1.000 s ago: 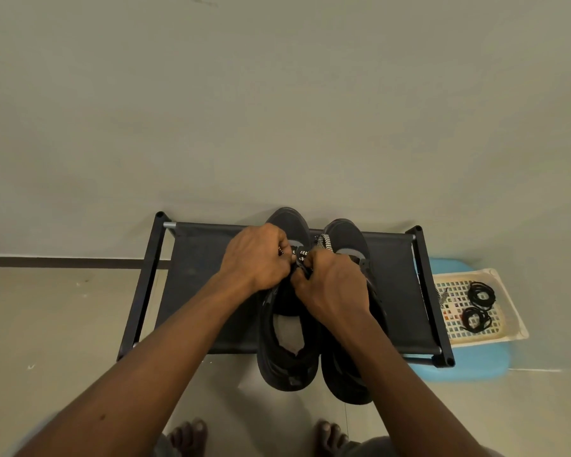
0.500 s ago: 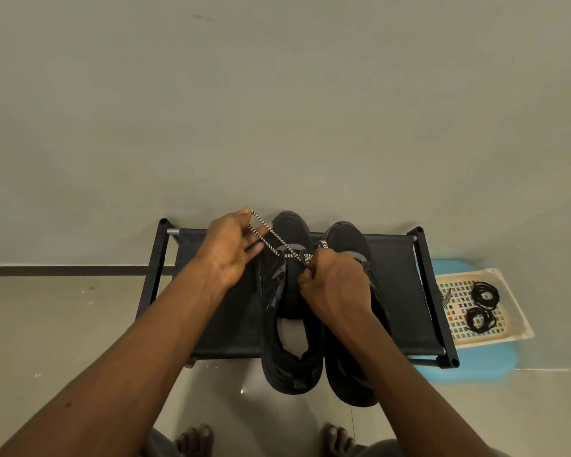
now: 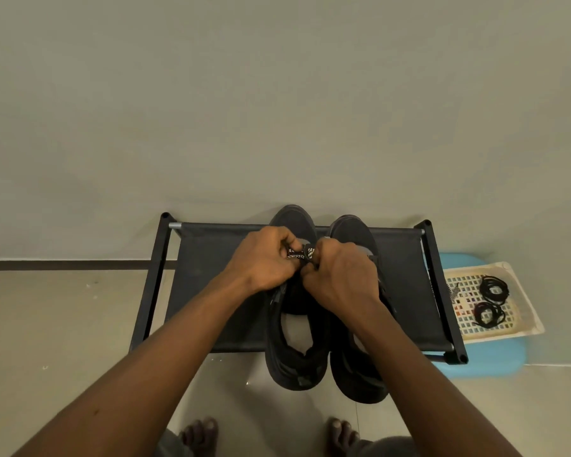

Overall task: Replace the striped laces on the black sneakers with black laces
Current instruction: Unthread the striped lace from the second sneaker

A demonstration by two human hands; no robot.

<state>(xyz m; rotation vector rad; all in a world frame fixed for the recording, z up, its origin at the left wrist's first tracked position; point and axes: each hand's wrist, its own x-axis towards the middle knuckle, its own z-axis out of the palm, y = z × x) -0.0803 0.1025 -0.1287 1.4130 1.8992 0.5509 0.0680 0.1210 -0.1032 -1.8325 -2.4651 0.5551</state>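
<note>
From the head view, both hands meet over the left sneaker point(image 3: 294, 357), which stands beside the right sneaker point(image 3: 353, 374) on a black shoe rack point(image 3: 211, 291). The left hand point(image 3: 264, 258) and the right hand point(image 3: 340, 278) each have a narrow grip pinching the striped lace point(image 3: 299, 253) near the shoe's front eyelets. Black laces point(image 3: 493, 288) lie coiled in a cream tray point(image 3: 524, 301) on a blue stool point(image 3: 488, 361).

Bare wall point(image 3: 277, 94), pale floor point(image 3: 63, 324), low black rack point(image 3: 211, 275) at centre.
The greyish wall filled the upper frame in soft, even light; a dark skirting strip point(image 3: 63, 264) ran along its foot at left; the rack's fabric shelf stretched between black posts; a blue stool point(image 3: 495, 361) sat just right of it.
</note>
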